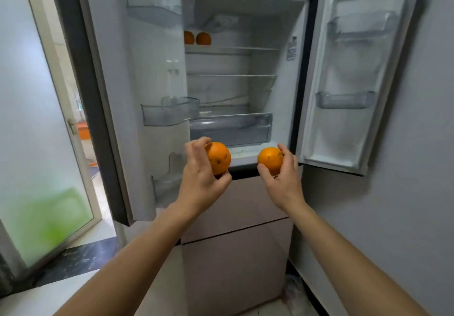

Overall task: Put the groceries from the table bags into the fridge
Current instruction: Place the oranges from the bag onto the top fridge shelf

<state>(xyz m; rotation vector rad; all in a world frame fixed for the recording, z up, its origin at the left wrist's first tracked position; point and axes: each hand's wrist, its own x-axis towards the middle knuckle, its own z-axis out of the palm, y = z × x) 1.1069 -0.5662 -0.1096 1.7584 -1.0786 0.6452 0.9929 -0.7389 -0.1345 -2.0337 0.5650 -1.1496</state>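
The fridge (282, 75) stands in front of me with both upper doors swung wide. My left hand (199, 180) grips an orange (219, 157) and my right hand (285, 180) grips a second orange (270, 159). Both are held at the level of the fridge's lower front edge, just below the clear crisper drawer (231, 129). Two more oranges (197, 38) rest at the left end of the top glass shelf. The bags and the table are out of view.
Empty clear bins hang on the left door (169, 113) and the right door (345, 99). Two closed beige drawers (235, 237) sit below the open compartment. A frosted glass door (32, 119) stands ajar at the left; a grey wall (405, 217) is at the right.
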